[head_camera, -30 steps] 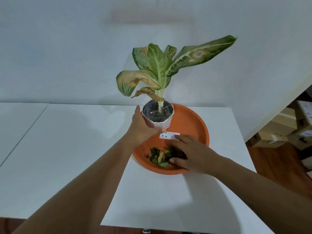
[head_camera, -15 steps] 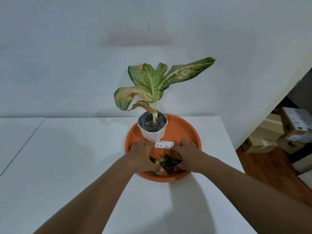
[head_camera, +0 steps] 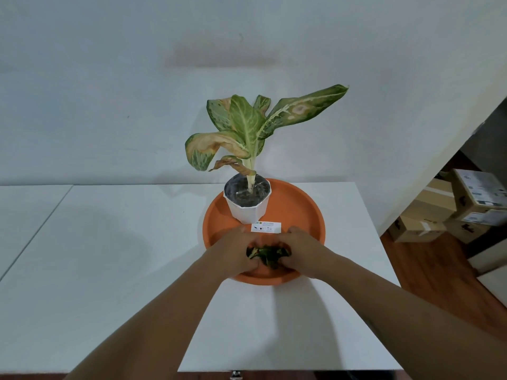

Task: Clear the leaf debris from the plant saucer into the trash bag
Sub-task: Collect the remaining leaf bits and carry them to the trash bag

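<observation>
An orange plant saucer (head_camera: 301, 212) rests on the white table. A white pot (head_camera: 247, 208) with a variegated plant (head_camera: 247, 124) stands at its back left. A small pile of green leaf debris (head_camera: 267, 253) lies at the saucer's front. My left hand (head_camera: 236, 252) and my right hand (head_camera: 304, 250) cup the pile from either side, fingers curled around it. A white label card (head_camera: 266, 227) lies in the saucer just behind my hands. No trash bag is in view.
The white table (head_camera: 109, 256) spreads to the left, with a seam to a second table at far left. The wall stands right behind the plant. Cardboard boxes (head_camera: 450, 209) are stacked on the wooden floor at the right, past the table's edge.
My left hand left the pot and dropped to the leaf pile. Both hands have closed in around the debris from either side. The view has shifted back a little.
</observation>
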